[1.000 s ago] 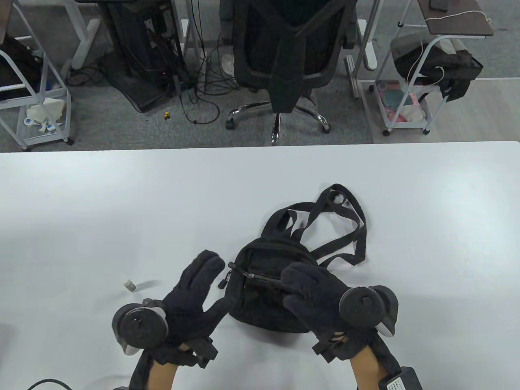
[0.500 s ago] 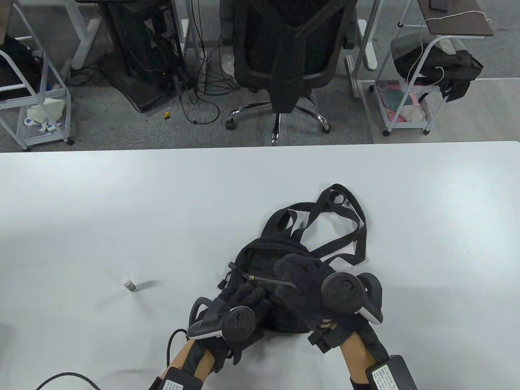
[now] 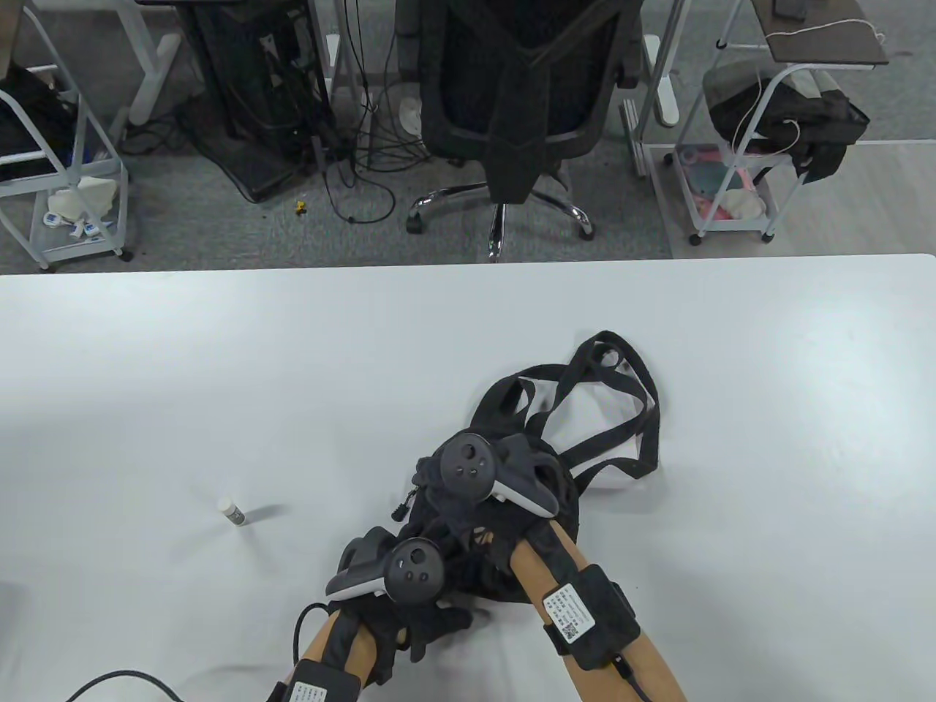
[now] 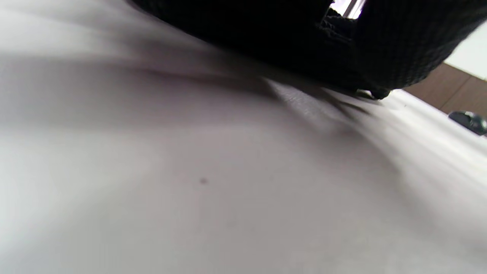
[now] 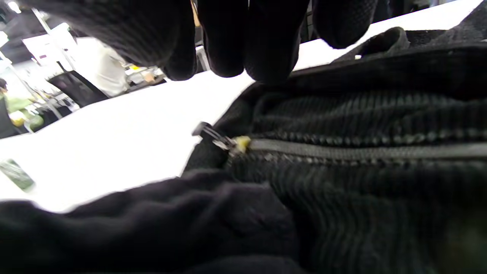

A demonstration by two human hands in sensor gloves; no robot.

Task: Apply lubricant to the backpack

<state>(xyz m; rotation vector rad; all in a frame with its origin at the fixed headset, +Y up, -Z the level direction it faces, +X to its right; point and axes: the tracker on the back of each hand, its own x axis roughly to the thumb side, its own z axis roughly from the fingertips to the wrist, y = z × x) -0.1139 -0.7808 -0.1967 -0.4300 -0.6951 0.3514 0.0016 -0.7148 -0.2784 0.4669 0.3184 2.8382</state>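
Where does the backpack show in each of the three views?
Table view: backpack lower centre, mostly under both hands, straps trailing up-right.
Left wrist view: dark fabric along the top edge, probably the backpack.
Right wrist view: fills the right half, zipper running across.
Shared landmark: the white table.

A black office chair (image 3: 521, 110) stands behind the white table (image 3: 219, 365). White wire carts (image 3: 738, 146) flank it. Cables (image 3: 365, 153) tangle on the grey carpet.

Black knit gloves (image 3: 431, 621), round trackers (image 3: 414, 572), labelled wristbands (image 3: 589, 610).
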